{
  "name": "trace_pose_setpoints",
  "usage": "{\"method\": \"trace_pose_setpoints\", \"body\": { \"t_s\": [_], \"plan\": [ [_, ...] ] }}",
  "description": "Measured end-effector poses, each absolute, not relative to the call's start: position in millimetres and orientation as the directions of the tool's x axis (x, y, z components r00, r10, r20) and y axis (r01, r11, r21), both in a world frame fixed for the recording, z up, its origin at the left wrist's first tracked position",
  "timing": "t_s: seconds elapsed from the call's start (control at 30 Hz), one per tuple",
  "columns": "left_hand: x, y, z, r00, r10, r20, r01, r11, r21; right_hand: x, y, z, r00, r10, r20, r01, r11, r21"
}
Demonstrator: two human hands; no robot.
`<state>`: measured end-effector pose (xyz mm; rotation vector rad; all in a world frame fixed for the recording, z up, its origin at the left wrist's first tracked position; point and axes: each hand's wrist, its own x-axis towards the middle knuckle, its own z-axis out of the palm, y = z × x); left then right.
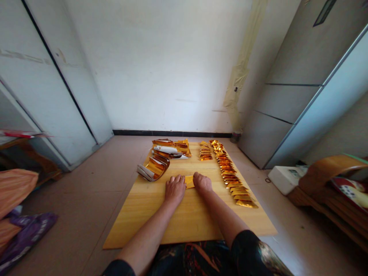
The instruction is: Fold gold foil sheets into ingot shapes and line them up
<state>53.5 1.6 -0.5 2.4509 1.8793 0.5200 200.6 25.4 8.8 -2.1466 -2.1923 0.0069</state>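
A small piece of gold paper (189,182) lies flat on the wooden board (138,218) between my two hands. My left hand (175,187) rests palm down at its left edge, fingers stretched forward and flat. At the paper's right edge my right hand (202,182) is closed, its curled fingers on the paper; the fingertips are hidden. Nearest to my left hand, a curled stack of gold foil sheets (156,166) with pale backs stands open. To the right of my right hand runs a long overlapping row of folded gold foil pieces (230,174).
More gold foil sheets (169,149) lie at the board's far left. A shorter row of folded pieces (205,151) is at the far middle. Beyond are a white wall (166,69), a grey refrigerator (276,99) and wooden furniture (324,191). Bags (25,230) sit on the left.
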Motion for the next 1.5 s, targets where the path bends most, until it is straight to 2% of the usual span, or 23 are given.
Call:
{"method": "trace_pose_setpoints", "body": {
  "t_s": [0.3,0.53,1.03,1.33,1.5],
  "plan": [
    [49.9,12.7,9.7,0.255,0.947,0.196,0.935,-0.293,0.201,198.8,23.4,15.8,0.021,0.999,0.031,0.996,-0.018,-0.092],
    [46.6,15.6,7.3,0.276,0.936,0.216,0.926,-0.32,0.202,200.0,22.0,20.9,0.025,1.0,0.014,0.994,-0.024,-0.106],
    [44.5,19.5,4.9,0.321,0.93,0.178,0.923,-0.349,0.161,198.2,22.9,17.9,0.024,1.0,-0.015,0.996,-0.025,-0.08],
    [47.0,16.6,5.8,0.307,0.938,0.161,0.929,-0.332,0.162,196.5,18.4,10.2,-0.008,0.997,0.08,0.999,0.012,-0.041],
    [46.8,18.4,6.5,0.367,0.912,0.183,0.911,-0.392,0.129,204.0,16.2,7.7,-0.049,0.992,0.114,0.998,0.053,-0.033]
  ]
}}
